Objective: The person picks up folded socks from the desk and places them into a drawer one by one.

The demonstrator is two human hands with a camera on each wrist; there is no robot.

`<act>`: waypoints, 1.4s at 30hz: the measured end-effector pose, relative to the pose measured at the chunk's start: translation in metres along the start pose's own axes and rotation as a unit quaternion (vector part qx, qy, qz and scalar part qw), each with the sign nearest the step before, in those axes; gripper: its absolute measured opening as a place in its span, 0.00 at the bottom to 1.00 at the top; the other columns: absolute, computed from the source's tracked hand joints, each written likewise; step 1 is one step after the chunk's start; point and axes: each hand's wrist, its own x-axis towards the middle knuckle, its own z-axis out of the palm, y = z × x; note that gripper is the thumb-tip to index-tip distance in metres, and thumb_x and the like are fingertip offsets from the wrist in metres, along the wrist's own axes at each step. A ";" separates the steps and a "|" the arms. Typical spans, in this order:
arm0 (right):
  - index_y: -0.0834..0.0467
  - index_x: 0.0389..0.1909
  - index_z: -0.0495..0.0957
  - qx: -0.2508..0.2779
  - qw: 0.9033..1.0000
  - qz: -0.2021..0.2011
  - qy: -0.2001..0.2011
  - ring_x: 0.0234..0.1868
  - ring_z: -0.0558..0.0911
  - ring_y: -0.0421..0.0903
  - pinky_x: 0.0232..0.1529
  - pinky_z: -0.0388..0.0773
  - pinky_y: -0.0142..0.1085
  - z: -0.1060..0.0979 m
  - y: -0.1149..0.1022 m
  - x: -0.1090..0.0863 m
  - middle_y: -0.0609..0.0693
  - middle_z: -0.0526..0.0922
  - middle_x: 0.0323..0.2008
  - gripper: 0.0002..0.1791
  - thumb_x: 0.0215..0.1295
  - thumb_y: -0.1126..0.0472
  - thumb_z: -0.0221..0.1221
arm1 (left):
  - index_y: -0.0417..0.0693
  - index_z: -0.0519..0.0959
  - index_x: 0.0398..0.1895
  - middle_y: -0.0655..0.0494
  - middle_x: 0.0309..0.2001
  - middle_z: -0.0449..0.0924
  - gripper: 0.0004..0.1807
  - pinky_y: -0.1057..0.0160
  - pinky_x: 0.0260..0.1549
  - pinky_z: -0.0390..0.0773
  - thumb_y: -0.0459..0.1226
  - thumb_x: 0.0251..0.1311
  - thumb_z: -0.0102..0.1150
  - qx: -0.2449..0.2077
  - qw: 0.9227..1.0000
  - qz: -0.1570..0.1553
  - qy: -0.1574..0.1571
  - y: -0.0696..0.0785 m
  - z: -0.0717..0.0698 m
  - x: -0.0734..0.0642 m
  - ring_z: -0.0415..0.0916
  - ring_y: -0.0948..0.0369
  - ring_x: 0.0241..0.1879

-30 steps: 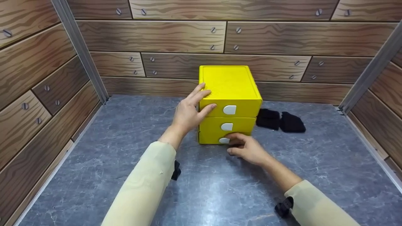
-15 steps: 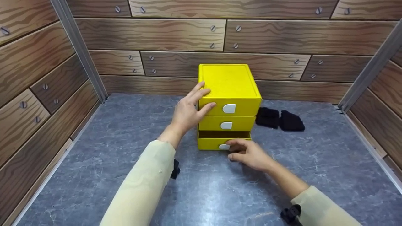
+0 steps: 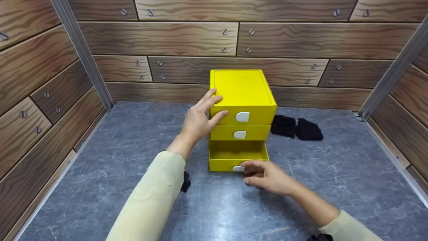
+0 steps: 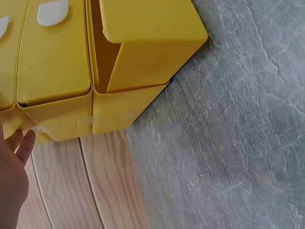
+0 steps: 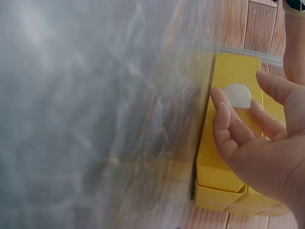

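A yellow drawer cabinet point(image 3: 240, 87) with three stacked drawers stands on the marbled surface. Its bottom drawer point(image 3: 219, 165) is pulled well out, and bare yellow walls and floor show inside. My right hand point(image 3: 269, 175) holds the drawer's white handle point(image 5: 238, 96) with curled fingers, the thumb apart below. My left hand point(image 3: 197, 122) rests on the cabinet's top left front corner, fairly straight fingers over the top edge and thumb against the front. In the left wrist view, the fingers of the left hand point(image 4: 12, 176) are partly cut off at the frame's edge.
Two black cloth-like pieces point(image 3: 309, 129) lie side by side on the marbled surface point(image 3: 150, 124), right of the cabinet. Wood-patterned walls point(image 3: 187, 40) enclose the back and sides, with metal posts point(image 3: 80, 53) at the corners.
The bottom drawer has slid from closed to well out towards me, drawn by my right hand on its handle. My left hand has stayed on the cabinet's corner.
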 end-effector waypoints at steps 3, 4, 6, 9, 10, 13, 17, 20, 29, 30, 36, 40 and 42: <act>0.62 0.66 0.79 -0.003 1.000 0.005 -0.010 0.51 0.86 0.53 0.48 0.85 0.33 0.001 -0.002 -0.004 0.64 0.83 0.57 0.26 0.72 0.58 0.70 | 0.56 0.78 0.73 0.60 0.81 0.64 0.31 0.54 0.70 0.72 0.56 0.72 0.65 -0.003 1.000 0.002 0.003 0.000 -0.001 0.001 0.72 0.54 0.73; 0.62 0.66 0.79 -0.005 1.000 0.007 -0.012 0.52 0.86 0.53 0.48 0.85 0.34 0.002 -0.002 -0.005 0.64 0.83 0.57 0.26 0.72 0.57 0.70 | 0.56 0.78 0.73 0.60 0.81 0.64 0.31 0.54 0.70 0.72 0.56 0.72 0.65 -0.003 1.000 0.001 0.003 0.000 -0.001 0.001 0.72 0.54 0.73; 0.61 0.67 0.79 -0.010 1.000 0.008 -0.015 0.52 0.86 0.54 0.48 0.85 0.34 0.002 -0.003 -0.007 0.63 0.83 0.57 0.26 0.72 0.57 0.69 | 0.57 0.78 0.73 0.61 0.81 0.64 0.31 0.54 0.70 0.72 0.57 0.72 0.65 -0.005 1.000 0.000 0.003 0.001 -0.001 0.001 0.72 0.54 0.73; 0.60 0.67 0.79 -0.018 1.000 0.010 -0.019 0.54 0.85 0.54 0.51 0.84 0.35 0.002 -0.004 -0.011 0.62 0.83 0.57 0.26 0.72 0.56 0.69 | 0.57 0.78 0.73 0.61 0.81 0.63 0.31 0.54 0.70 0.72 0.57 0.72 0.64 -0.006 1.000 0.000 0.000 0.002 0.000 0.001 0.72 0.55 0.73; 0.60 0.67 0.79 -0.020 1.000 0.009 -0.019 0.55 0.85 0.55 0.51 0.84 0.35 0.002 -0.005 -0.012 0.62 0.84 0.57 0.26 0.73 0.56 0.69 | 0.57 0.78 0.73 0.61 0.81 0.63 0.31 0.54 0.70 0.72 0.57 0.72 0.64 -0.006 1.000 0.000 0.000 0.002 0.000 0.001 0.72 0.55 0.73; 0.60 0.66 0.80 -0.020 1.000 0.008 -0.020 0.56 0.85 0.56 0.53 0.84 0.35 0.003 -0.006 -0.016 0.62 0.83 0.57 0.25 0.73 0.57 0.69 | 0.57 0.78 0.73 0.61 0.81 0.63 0.31 0.54 0.70 0.72 0.57 0.72 0.64 -0.005 1.000 0.001 0.000 0.003 0.000 0.001 0.72 0.55 0.73; 0.62 0.66 0.79 -0.003 1.000 0.003 -0.025 0.55 0.85 0.57 0.51 0.84 0.35 0.006 -0.008 -0.022 0.64 0.83 0.57 0.26 0.72 0.58 0.69 | 0.57 0.78 0.73 0.61 0.81 0.63 0.31 0.54 0.70 0.72 0.57 0.72 0.64 0.000 1.000 0.001 0.000 0.003 0.000 0.001 0.72 0.55 0.72; 0.63 0.67 0.79 0.004 1.000 0.001 -0.030 0.55 0.85 0.57 0.52 0.84 0.34 0.007 -0.009 -0.026 0.65 0.83 0.58 0.26 0.72 0.58 0.70 | 0.56 0.78 0.73 0.61 0.81 0.63 0.31 0.54 0.70 0.72 0.57 0.72 0.64 0.001 1.000 0.003 -0.002 0.003 0.001 0.001 0.73 0.55 0.72; 0.63 0.67 0.79 0.022 0.998 0.000 -0.054 0.57 0.85 0.60 0.53 0.83 0.33 0.009 -0.013 -0.036 0.64 0.84 0.57 0.25 0.73 0.59 0.68 | 0.57 0.78 0.73 0.61 0.81 0.62 0.31 0.55 0.70 0.72 0.57 0.72 0.64 -0.006 1.000 0.002 -0.002 0.003 0.000 0.001 0.72 0.55 0.72; 0.64 0.67 0.79 0.025 0.998 -0.001 -0.055 0.57 0.85 0.61 0.53 0.83 0.33 0.010 -0.013 -0.037 0.64 0.84 0.57 0.25 0.73 0.59 0.68 | 0.57 0.78 0.73 0.61 0.81 0.62 0.31 0.55 0.70 0.72 0.57 0.72 0.64 -0.007 1.000 0.002 -0.002 0.003 0.000 0.001 0.72 0.55 0.72; 0.64 0.68 0.78 0.036 0.997 -0.004 -0.067 0.59 0.83 0.63 0.55 0.82 0.33 0.012 -0.013 -0.042 0.65 0.83 0.59 0.25 0.74 0.60 0.67 | 0.57 0.77 0.73 0.62 0.81 0.62 0.31 0.54 0.70 0.72 0.57 0.73 0.63 -0.005 1.000 0.000 -0.004 0.001 0.000 0.001 0.73 0.55 0.72; 0.64 0.69 0.77 0.043 0.996 0.000 -0.075 0.61 0.83 0.62 0.56 0.82 0.33 0.012 -0.013 -0.043 0.66 0.82 0.61 0.26 0.74 0.60 0.67 | 0.57 0.78 0.73 0.61 0.81 0.62 0.30 0.53 0.70 0.72 0.57 0.73 0.63 -0.005 1.000 -0.001 -0.005 0.000 0.000 0.000 0.72 0.54 0.73; 0.63 0.70 0.76 0.049 0.996 0.001 -0.078 0.62 0.82 0.62 0.56 0.82 0.33 0.011 -0.013 -0.043 0.66 0.81 0.62 0.27 0.75 0.60 0.67 | 0.57 0.78 0.73 0.62 0.81 0.62 0.31 0.53 0.70 0.71 0.57 0.72 0.63 -0.005 1.000 -0.001 -0.005 0.000 0.000 -0.001 0.72 0.54 0.73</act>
